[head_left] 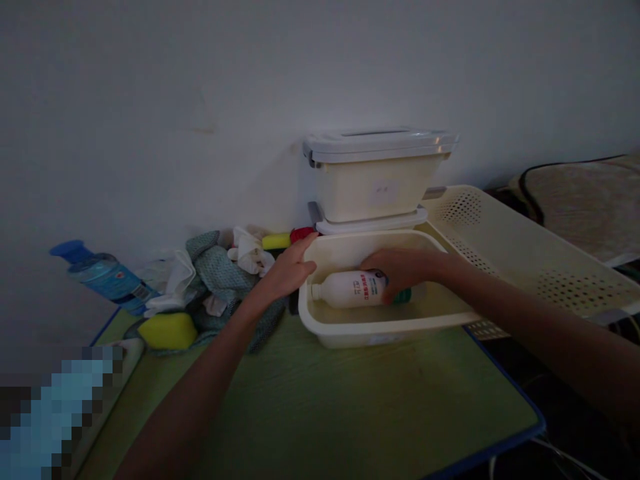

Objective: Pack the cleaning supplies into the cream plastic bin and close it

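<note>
A cream plastic bin [345, 327] stands on the green tabletop, and a white bottle [343, 290] with red print and a green end lies on its side inside it. My right hand [397, 270] reaches over the bin's right side and is closed around the bottle near its green end. At the bin's left rim is my left hand [287, 273], index finger stretched out and thumb apart from it. Its remaining fingers are partly hidden, and a firm grip on the rim cannot be made out.
Behind the bin, a lidded box [350, 193] rests on another lid. A perforated basket [525, 247] extends to the right. On the left are a blue-capped bottle [113, 280], grey-green cloths [220, 267], a yellow sponge [167, 331] and a yellow-and-red item [277, 241].
</note>
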Demonstrator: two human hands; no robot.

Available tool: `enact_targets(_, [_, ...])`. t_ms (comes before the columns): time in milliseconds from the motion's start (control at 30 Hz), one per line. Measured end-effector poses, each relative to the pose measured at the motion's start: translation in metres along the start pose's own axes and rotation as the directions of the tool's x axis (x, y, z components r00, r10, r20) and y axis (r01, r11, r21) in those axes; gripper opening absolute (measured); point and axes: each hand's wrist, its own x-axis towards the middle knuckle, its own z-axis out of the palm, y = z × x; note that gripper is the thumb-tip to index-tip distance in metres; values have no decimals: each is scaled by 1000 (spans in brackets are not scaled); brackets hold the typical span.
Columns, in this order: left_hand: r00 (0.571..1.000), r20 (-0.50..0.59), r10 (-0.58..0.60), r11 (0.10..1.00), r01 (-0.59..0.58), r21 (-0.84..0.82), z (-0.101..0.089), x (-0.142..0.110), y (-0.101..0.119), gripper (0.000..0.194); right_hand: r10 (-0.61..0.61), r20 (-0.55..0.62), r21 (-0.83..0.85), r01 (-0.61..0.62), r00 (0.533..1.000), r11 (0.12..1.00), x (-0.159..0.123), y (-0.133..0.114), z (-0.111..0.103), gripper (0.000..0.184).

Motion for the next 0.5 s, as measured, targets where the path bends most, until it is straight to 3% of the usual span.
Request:
enact_targets(267, [1000,13,22,999,-21,-44,0,1,-7,75,-77,33,28,76,996,997,8,10,2,44])
enact_targets(500, [1000,-4,-12,999,12,-48,1,0,-2,76,-92,-13,88,92,996,992,6,9,2,31])
